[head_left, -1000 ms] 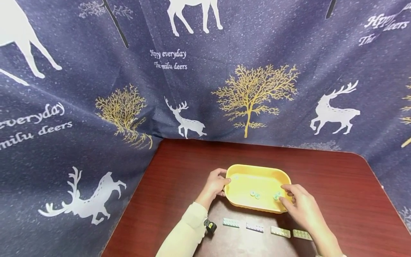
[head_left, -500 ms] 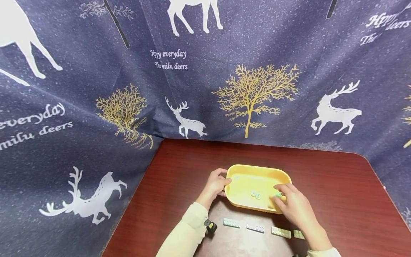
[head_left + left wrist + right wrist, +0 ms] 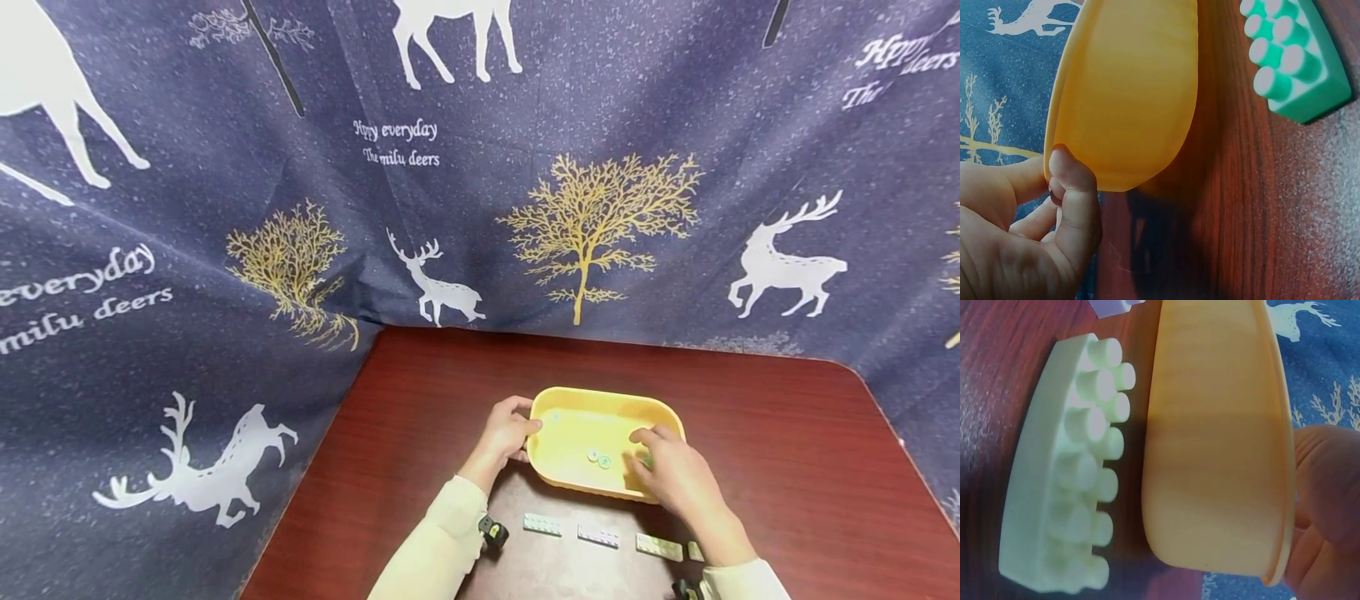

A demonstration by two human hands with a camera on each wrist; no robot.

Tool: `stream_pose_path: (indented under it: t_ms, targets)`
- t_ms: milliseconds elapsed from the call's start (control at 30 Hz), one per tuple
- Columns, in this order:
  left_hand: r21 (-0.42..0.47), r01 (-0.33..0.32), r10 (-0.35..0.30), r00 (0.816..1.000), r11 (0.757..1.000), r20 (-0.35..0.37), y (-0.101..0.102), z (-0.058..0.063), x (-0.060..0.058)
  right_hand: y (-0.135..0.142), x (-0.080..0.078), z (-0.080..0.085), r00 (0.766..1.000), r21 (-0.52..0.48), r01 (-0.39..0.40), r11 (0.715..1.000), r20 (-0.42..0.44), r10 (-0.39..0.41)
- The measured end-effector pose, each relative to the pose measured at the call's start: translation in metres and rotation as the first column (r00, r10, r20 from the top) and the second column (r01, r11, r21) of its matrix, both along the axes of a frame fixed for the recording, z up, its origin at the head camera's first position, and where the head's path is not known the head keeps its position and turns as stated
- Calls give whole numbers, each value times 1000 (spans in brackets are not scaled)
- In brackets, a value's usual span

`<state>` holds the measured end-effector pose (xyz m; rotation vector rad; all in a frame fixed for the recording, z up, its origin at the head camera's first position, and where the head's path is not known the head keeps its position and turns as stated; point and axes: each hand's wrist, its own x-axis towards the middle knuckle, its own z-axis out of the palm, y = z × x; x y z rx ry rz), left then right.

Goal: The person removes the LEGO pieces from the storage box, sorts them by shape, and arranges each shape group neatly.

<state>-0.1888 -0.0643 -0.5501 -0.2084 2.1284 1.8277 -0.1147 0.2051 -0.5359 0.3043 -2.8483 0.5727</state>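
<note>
Near one yellow tray [image 3: 606, 403], four studded bricks [image 3: 598, 535] form one row.

The middle of the yellow tray [image 3: 581, 433] is accessible from above; its wall [image 3: 1210, 456] and a row of bricks [image 3: 597, 536] obstruct low near-side approach.

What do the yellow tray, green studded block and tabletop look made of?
Yellow tray: probably plastic, satin; thin wall, soft sheen.
Green studded block: likely moulded plastic; uniform colour, bright highlights on studs.
Tabletop: reddish wood grain, glossy glare; solid wood or laminate, can't tell.
</note>
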Motion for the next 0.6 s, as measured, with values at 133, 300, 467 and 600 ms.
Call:
stream_pose_path:
  t_ms: [133,300,467,600]
  targets:
    - [1,2,-2,1000,1000,4,0,0,-1,-4,-4,-4,1000,15,5,1000,-13,-4]
    - [4,4,-4,1000,1000,11,0,2,0,-6,-7,-4,998,48,45,998,41,-47]
    - [7,5,-5,1000,1000,14,0,3,1,-8,-10,-3,995,74,42,996,87,-49]
    - [6,7,-7,1000,1000,15,-1,4,1,-9,-13,-4,991,77,29,997,131,-39]
